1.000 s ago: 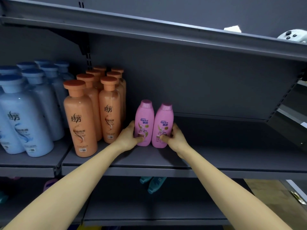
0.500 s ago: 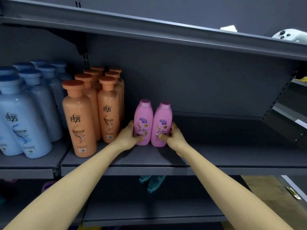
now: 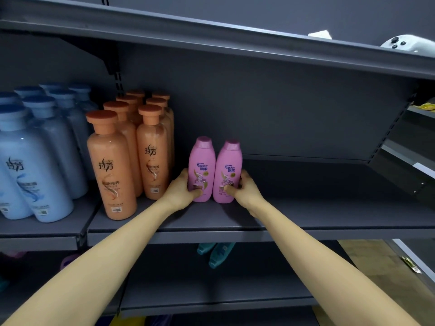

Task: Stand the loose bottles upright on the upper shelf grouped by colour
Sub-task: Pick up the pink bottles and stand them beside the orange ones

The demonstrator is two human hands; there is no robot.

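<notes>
Two pink bottles stand upright side by side on the upper shelf (image 3: 306,215). My left hand (image 3: 182,189) grips the left pink bottle (image 3: 202,161) low on its side, thumb across the label. My right hand (image 3: 244,190) grips the right pink bottle (image 3: 228,165) the same way. Left of them stands a group of orange bottles (image 3: 110,168), and further left a group of pale blue bottles (image 3: 35,170). Teal bottles (image 3: 215,252) lie loose on the lower shelf, partly hidden under the upper shelf's edge.
The upper shelf runs on grey to the right of the pink bottles up to a slanted side bracket (image 3: 388,142). A white controller (image 3: 409,45) and a paper scrap (image 3: 320,34) lie on the top shelf. A purple object (image 3: 68,262) shows at the lower left.
Both hands stay on the pink bottles, which keep their place on the shelf. Only the camera view has drifted slightly.
</notes>
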